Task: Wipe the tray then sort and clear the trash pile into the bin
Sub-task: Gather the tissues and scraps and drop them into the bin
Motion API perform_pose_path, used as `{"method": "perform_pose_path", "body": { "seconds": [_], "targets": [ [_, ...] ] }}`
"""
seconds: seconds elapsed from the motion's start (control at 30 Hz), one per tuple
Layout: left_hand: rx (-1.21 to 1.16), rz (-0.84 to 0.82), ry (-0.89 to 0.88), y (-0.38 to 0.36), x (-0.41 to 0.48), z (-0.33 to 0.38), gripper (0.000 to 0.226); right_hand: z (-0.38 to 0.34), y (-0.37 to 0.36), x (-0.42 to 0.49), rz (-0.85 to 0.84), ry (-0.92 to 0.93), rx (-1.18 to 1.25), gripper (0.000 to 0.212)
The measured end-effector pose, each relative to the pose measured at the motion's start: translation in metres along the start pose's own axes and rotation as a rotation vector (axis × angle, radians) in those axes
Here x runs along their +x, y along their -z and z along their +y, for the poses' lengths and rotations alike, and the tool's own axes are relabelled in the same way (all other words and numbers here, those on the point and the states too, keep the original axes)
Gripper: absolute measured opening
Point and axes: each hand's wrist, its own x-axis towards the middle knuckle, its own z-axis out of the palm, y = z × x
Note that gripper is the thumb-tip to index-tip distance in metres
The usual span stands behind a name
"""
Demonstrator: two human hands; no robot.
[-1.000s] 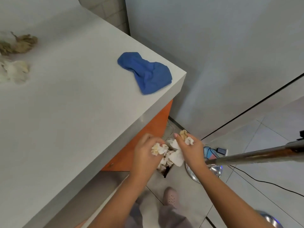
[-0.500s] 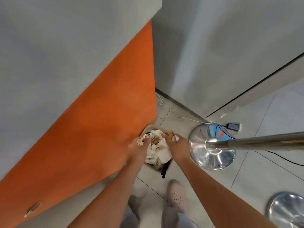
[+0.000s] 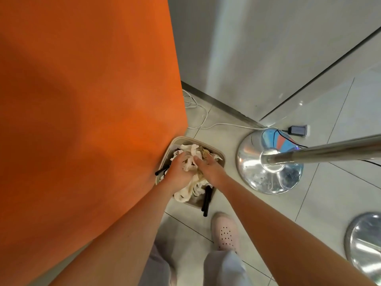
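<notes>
A beige square bin point(image 3: 206, 144) stands on the tiled floor against the orange counter side. It is heaped with crumpled white and brown paper trash point(image 3: 190, 189). Both of my hands are down inside the bin on top of the heap. My left hand point(image 3: 179, 171) lies on the left part of the pile, its fingers spread over white paper. My right hand point(image 3: 210, 168) presses flat on the right part, fingers straight. Black sticks point(image 3: 207, 201) poke over the bin's near rim. The tray and the tabletop are out of view.
The orange counter panel point(image 3: 86, 112) fills the left. A chrome post with a round base point(image 3: 270, 164) stands close to the right of the bin, and another base point(image 3: 365, 244) sits at lower right. A white cable point(image 3: 218, 125), a charger point(image 3: 298, 130) and my shoe point(image 3: 225, 232) are on the floor.
My view dropped from the tabletop to the floor. Both hands went down with the crumpled paper into the bin and now rest on the pile.
</notes>
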Motion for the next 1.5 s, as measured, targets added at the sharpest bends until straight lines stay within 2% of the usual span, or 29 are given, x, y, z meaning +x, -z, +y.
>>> {"method": "perform_pose_path", "body": {
  "seconds": [0.07, 0.27, 0.4, 0.43, 0.57, 0.67, 0.77, 0.87, 1.0, 1.1, 1.33, 1.5],
  "targets": [
    [0.03, 0.043, 0.014, 0.006, -0.007, 0.002, 0.059, -0.004, 0.003, -0.006, 0.003, 0.001, -0.06, 0.073],
    [-0.157, 0.211, 0.077, 0.034, -0.043, 0.032, 0.047, -0.037, 0.011, -0.044, 0.077, 0.114, -0.082, 0.065],
    [-0.307, 0.301, 0.056, 0.05, -0.086, 0.069, 0.031, -0.073, 0.02, -0.091, 0.134, 0.224, 0.037, 0.079],
    [-0.325, 0.311, 0.035, 0.054, -0.1, 0.079, 0.03, -0.085, 0.023, -0.108, 0.151, 0.255, 0.074, 0.076],
    [-0.334, 0.319, -0.087, 0.07, -0.167, 0.122, 0.03, -0.129, 0.04, -0.184, 0.252, 0.456, 0.199, 0.039],
    [-0.315, 0.341, -0.197, 0.09, -0.226, 0.149, 0.025, -0.158, 0.05, -0.239, 0.272, 0.57, 0.261, 0.036],
    [-0.357, 0.394, -0.31, 0.116, -0.288, 0.167, 0.021, -0.192, 0.055, -0.296, 0.236, 0.694, 0.363, 0.033],
    [-0.442, 0.452, -0.396, 0.143, -0.35, 0.184, 0.027, -0.227, 0.053, -0.359, 0.124, 0.816, 0.46, 0.023],
    [-0.395, 0.49, -0.516, 0.178, -0.429, 0.2, 0.032, -0.269, 0.035, -0.431, -0.021, 0.954, 0.477, 0.019],
    [-0.395, 0.612, -0.572, 0.211, -0.478, 0.2, 0.029, -0.304, 0.013, -0.469, -0.107, 1.006, 0.455, 0.018],
    [-0.461, 0.939, -0.466, 0.299, -0.56, 0.145, 0.025, -0.376, -0.076, -0.512, -0.179, 1.094, 0.242, 0.026],
    [-0.628, 0.999, -0.319, 0.35, -0.588, 0.084, 0.023, -0.418, -0.138, -0.506, -0.167, 1.063, 0.043, 0.038]
  ]
}}
